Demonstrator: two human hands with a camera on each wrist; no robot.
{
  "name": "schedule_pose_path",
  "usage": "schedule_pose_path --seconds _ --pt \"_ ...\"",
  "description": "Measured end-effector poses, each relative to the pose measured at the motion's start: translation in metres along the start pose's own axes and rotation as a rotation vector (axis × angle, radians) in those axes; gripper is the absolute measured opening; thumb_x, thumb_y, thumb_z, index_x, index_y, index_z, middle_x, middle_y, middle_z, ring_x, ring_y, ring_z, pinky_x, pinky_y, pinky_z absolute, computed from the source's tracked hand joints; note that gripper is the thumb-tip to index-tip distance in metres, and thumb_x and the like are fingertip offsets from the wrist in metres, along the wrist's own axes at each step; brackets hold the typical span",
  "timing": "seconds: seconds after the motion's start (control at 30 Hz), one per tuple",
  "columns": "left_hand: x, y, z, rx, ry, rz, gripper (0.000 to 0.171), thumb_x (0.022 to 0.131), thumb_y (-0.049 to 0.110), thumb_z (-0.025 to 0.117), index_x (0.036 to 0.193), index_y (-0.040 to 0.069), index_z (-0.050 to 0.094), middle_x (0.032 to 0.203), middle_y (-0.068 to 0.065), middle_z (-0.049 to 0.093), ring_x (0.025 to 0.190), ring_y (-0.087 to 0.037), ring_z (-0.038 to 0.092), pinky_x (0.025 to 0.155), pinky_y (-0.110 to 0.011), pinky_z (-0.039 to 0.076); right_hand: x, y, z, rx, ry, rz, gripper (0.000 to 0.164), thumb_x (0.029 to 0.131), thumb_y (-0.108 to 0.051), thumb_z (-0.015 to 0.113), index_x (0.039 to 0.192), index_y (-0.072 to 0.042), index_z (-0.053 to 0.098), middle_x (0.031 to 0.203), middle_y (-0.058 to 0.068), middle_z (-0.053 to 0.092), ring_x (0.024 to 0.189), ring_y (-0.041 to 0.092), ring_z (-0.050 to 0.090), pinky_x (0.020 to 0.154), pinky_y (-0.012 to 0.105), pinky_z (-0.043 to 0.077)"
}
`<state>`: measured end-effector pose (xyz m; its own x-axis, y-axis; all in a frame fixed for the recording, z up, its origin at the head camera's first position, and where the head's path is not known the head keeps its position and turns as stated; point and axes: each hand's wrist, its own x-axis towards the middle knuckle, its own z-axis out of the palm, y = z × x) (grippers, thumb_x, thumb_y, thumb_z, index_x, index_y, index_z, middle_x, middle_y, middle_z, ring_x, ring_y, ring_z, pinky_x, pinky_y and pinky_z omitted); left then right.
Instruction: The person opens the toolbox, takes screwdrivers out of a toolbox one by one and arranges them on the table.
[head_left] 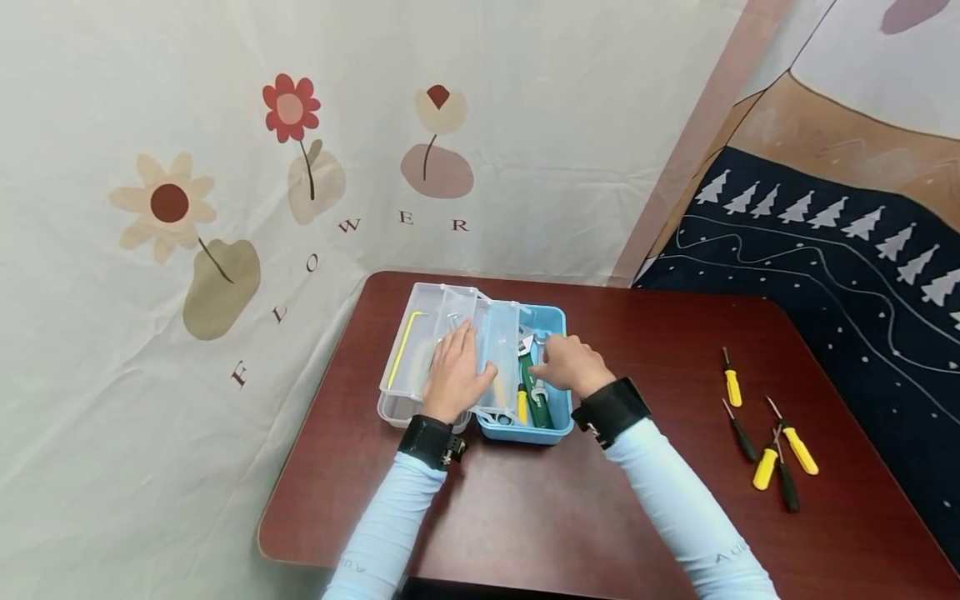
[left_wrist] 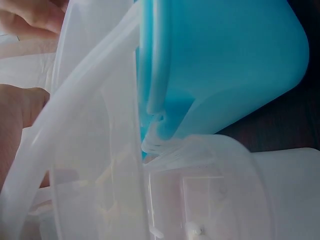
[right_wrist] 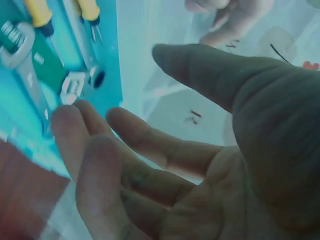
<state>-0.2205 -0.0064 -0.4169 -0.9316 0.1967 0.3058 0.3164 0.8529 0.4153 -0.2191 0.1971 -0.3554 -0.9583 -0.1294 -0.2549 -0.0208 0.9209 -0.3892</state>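
My left hand (head_left: 456,375) lies over the clear plastic lid and tray (head_left: 504,333) of a blue toolbox (head_left: 557,315), its fingers straight. In the left wrist view, part of that hand shows behind the translucent plastic. My right hand (head_left: 573,365) hovers over the box's right side. Its fingers are loosely bent with nothing between them in the right wrist view. Below it lie a green-handled adjustable wrench (head_left: 537,404), a silver spanner (right_wrist: 31,82) and yellow-handled screwdrivers (right_wrist: 41,12). A yellow hex key (head_left: 403,350) shows in the clear lid.
Several yellow- and black-handled screwdrivers (head_left: 798,450) lie loose on the right part of the brown table (head_left: 555,517). A printed cloth (head_left: 562,167) hangs behind the table. The toolbox stands near the table's back left.
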Motion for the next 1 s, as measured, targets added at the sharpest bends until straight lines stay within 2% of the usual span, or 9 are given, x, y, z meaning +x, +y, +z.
schedule_pose_path --seconds 0.1,0.23,0.37,0.43,0.57,0.77,0.87,1.0 --pt "0.000 0.000 0.000 0.000 0.001 0.002 0.068 0.087 0.031 0.060 0.144 0.001 0.041 0.158 -0.010 0.031 0.142 -0.030 0.035 0.120 -0.046 0.026 0.013 -0.009 0.008 0.014 -0.082 0.014 0.029 0.087 -0.032 0.069 0.076 -0.005 0.066 0.055 -0.001 0.032 0.046 0.016 0.041 0.041 0.025 0.034" --pt "0.000 -0.001 0.000 -0.002 0.012 0.009 0.066 0.087 0.031 0.061 0.143 0.000 0.042 0.157 -0.011 0.033 0.142 -0.030 0.035 0.119 -0.046 0.027 0.027 -0.013 0.020 0.055 -0.164 0.018 0.023 0.087 -0.024 0.069 0.089 -0.002 0.068 0.055 0.003 0.049 0.051 0.020 0.059 0.043 0.025 0.045" --pt "-0.001 -0.001 0.001 0.003 -0.001 0.007 0.067 0.087 0.032 0.060 0.144 0.001 0.042 0.157 -0.011 0.032 0.142 -0.030 0.035 0.120 -0.046 0.027 0.038 -0.010 0.032 0.080 -0.233 0.056 0.020 0.085 -0.019 0.071 0.092 -0.001 0.066 0.073 0.014 0.070 0.068 0.028 0.072 0.049 0.027 0.054" --pt "-0.002 -0.001 0.002 0.007 -0.011 0.000 0.068 0.087 0.033 0.059 0.144 0.002 0.041 0.158 -0.010 0.032 0.142 -0.030 0.034 0.120 -0.045 0.026 0.043 -0.008 0.037 0.090 -0.272 0.082 0.021 0.084 -0.019 0.072 0.094 -0.001 0.066 0.082 0.017 0.073 0.073 0.029 0.073 0.051 0.028 0.056" --pt "-0.002 -0.002 0.001 0.017 -0.012 -0.017 0.068 0.087 0.034 0.059 0.144 0.003 0.041 0.158 -0.009 0.031 0.143 -0.028 0.034 0.121 -0.044 0.025 0.052 -0.009 0.046 0.121 -0.331 0.100 0.023 0.085 -0.014 0.070 0.101 0.002 0.064 0.083 0.019 0.074 0.074 0.029 0.074 0.054 0.029 0.058" --pt "0.000 -0.003 0.001 -0.005 -0.003 -0.005 0.067 0.086 0.032 0.058 0.144 0.001 0.041 0.158 -0.011 0.031 0.143 -0.031 0.033 0.121 -0.046 0.025 0.060 -0.013 0.056 0.083 -0.326 0.078 0.011 0.086 -0.004 0.067 0.094 0.003 0.068 0.078 0.018 0.074 0.071 0.029 0.074 0.053 0.029 0.058" --pt "0.001 -0.004 0.002 -0.002 -0.005 -0.003 0.067 0.087 0.032 0.058 0.144 0.001 0.041 0.158 -0.010 0.031 0.143 -0.031 0.034 0.121 -0.046 0.025 0.061 -0.015 0.059 0.077 -0.319 0.071 0.007 0.086 -0.006 0.067 0.090 -0.001 0.070 0.077 0.015 0.074 0.067 0.026 0.073 0.053 0.030 0.058" --pt "0.002 -0.006 0.001 0.010 0.004 -0.005 0.067 0.087 0.032 0.059 0.144 0.002 0.041 0.158 -0.009 0.031 0.143 -0.030 0.034 0.120 -0.045 0.026 0.060 -0.017 0.061 0.061 -0.297 0.051 0.009 0.085 -0.010 0.071 0.092 -0.005 0.071 0.074 0.011 0.073 0.058 0.020 0.071 0.053 0.030 0.058"
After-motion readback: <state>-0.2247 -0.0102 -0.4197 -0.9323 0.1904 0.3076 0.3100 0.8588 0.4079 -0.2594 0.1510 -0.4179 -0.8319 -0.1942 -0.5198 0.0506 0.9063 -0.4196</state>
